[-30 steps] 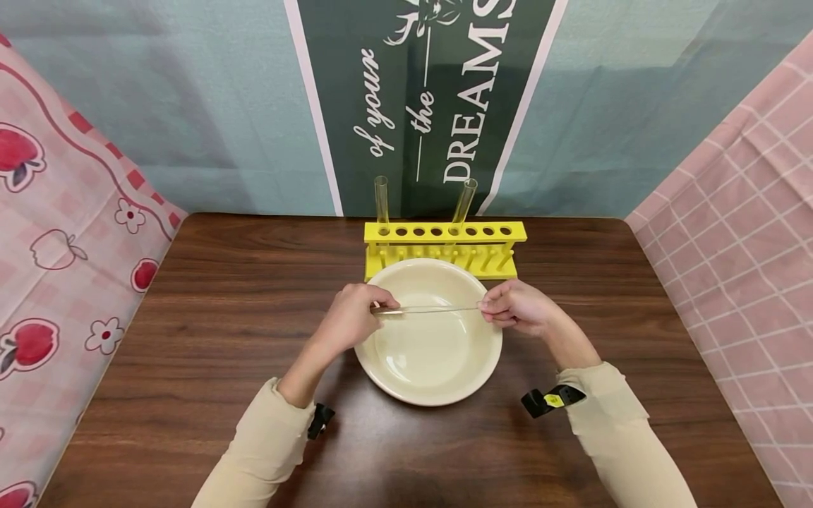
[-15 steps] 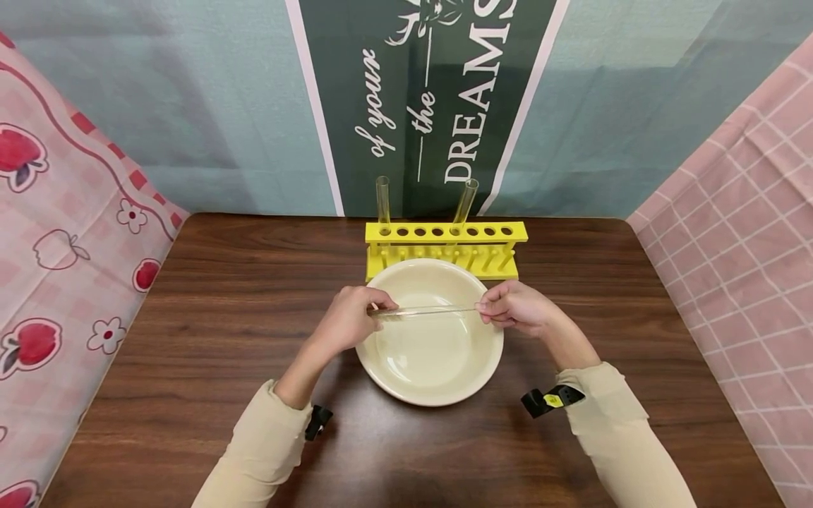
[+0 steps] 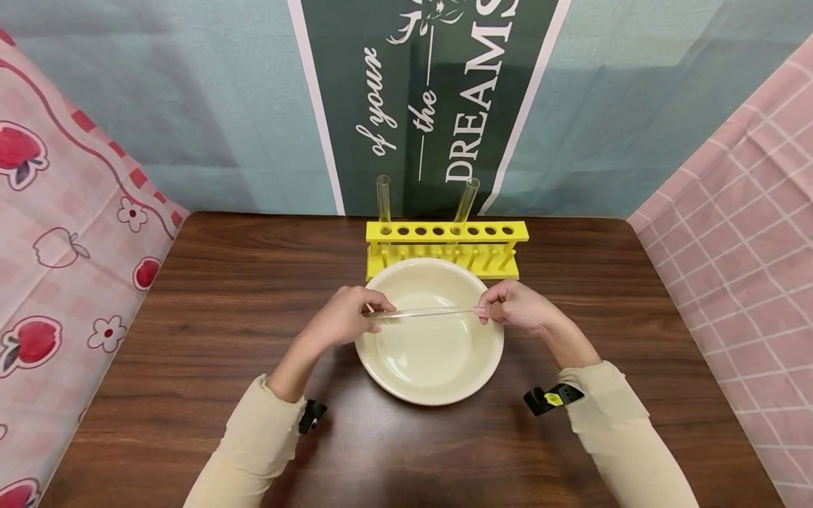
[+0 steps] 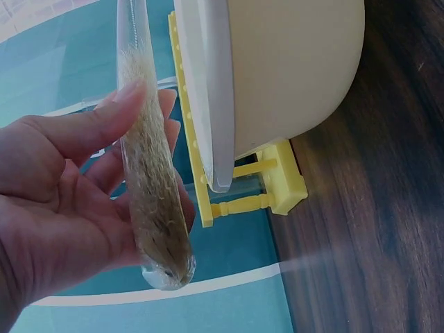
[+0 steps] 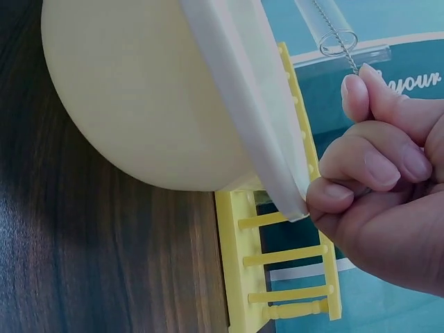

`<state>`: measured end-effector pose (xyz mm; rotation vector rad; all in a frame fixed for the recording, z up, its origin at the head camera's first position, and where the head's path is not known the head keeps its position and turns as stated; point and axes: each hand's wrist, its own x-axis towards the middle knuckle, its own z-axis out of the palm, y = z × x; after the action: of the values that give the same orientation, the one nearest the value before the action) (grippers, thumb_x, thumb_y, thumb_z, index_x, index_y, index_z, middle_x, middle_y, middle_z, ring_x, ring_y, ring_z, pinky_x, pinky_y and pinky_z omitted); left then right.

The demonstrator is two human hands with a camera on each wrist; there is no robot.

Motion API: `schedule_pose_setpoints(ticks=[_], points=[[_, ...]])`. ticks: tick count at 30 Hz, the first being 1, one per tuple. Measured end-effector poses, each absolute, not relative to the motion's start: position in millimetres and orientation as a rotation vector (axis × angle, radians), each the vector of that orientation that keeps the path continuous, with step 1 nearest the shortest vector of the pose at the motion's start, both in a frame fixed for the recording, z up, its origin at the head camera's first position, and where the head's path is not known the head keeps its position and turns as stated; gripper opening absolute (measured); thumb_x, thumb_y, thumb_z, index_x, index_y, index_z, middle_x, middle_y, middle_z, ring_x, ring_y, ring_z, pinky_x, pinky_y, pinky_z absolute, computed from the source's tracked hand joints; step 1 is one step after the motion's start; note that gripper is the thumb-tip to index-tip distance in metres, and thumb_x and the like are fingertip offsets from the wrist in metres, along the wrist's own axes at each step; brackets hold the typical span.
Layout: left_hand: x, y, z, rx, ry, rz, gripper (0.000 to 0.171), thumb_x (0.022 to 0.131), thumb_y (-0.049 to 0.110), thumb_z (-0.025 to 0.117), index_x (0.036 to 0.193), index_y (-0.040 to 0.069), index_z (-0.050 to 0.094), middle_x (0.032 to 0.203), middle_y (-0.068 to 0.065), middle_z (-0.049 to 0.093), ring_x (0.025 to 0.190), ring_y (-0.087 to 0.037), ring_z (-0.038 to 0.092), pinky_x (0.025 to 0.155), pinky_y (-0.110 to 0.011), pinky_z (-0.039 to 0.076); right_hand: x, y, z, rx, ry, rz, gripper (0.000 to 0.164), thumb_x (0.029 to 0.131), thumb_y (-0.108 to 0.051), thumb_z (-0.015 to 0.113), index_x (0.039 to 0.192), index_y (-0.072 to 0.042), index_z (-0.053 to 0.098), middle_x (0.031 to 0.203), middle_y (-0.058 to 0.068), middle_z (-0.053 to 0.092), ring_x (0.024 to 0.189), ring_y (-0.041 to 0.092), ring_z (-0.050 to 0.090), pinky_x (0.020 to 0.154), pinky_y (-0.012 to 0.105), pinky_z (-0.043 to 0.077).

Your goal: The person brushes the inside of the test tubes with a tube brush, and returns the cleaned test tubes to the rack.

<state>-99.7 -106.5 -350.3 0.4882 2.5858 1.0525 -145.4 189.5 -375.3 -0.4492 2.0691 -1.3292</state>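
A clear glass test tube (image 3: 422, 312) lies nearly level above the cream basin (image 3: 432, 363). My left hand (image 3: 356, 314) grips it near its rounded end, thumb on one side and fingers on the other. Inside that end sits the bristle head of a test tube brush (image 4: 154, 187), tan and pressed against the glass. The brush's twisted wire runs along the tube and out of its mouth, which the right wrist view shows. My right hand (image 3: 514, 305) pinches this wire (image 5: 338, 38) between thumb and forefinger, just outside the tube's mouth; its other fingers are curled.
Behind the basin stands a yellow test tube rack (image 3: 447, 231), partly hidden by the rim. Two glass tubes stand in it, an upright one (image 3: 384, 201) at the left and a leaning one (image 3: 466, 201) near the middle. Cloth hangs around the wooden table (image 3: 254, 282).
My left hand has shifted slightly left with the tube, and a little more wire shows by my right fingers. The right hand stays almost in place. The basin and rack have not moved.
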Motion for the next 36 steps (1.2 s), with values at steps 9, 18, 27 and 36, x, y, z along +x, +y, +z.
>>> schedule_pose_setpoints(ticks=[9,18,27,36], points=[[-104.3,-112.3,-351.5,0.573,2.499,1.000,0.027,0.075,-0.002,0.070,0.100,0.007,0.069,0.091,-0.005,0.065,0.085,-0.020,0.058,0.071,-0.029,0.047,-144.8,191.3,-376.8,-0.512,2.123,-1.299,0.022,0.088,-0.002,0.056,0.069,0.008,0.060,0.050,-0.001,0.035,0.044,0.008,0.029,0.046,0.022,0.028],[-109.2,-118.3,-352.1,0.600,2.427,1.027,0.026,0.077,-0.003,0.068,0.102,0.005,0.068,0.088,-0.006,0.065,0.082,-0.019,0.059,0.070,-0.029,0.047,-144.6,192.5,-375.7,-0.559,2.173,-1.265,0.021,0.087,-0.001,0.056,0.068,0.006,0.061,0.051,-0.002,0.034,0.045,0.007,0.028,0.046,0.022,0.027],[-114.9,-121.2,-354.1,0.575,2.357,1.039,0.025,0.080,0.000,0.066,0.104,0.005,0.066,0.088,-0.006,0.065,0.081,-0.018,0.060,0.069,-0.028,0.047,-145.0,194.9,-377.9,-0.557,2.183,-1.287,0.018,0.085,0.002,0.057,0.068,0.007,0.061,0.054,-0.002,0.041,0.046,0.005,0.026,0.046,0.021,0.028],[-115.7,-123.2,-353.6,0.537,2.309,1.093,0.019,0.080,-0.001,0.066,0.098,0.003,0.061,0.086,-0.007,0.065,0.082,-0.017,0.060,0.069,-0.027,0.046,-145.7,196.4,-379.0,-0.563,2.185,-1.283,0.016,0.085,0.004,0.057,0.070,0.009,0.061,0.064,0.007,0.054,0.056,0.010,0.043,0.052,0.024,0.040]])
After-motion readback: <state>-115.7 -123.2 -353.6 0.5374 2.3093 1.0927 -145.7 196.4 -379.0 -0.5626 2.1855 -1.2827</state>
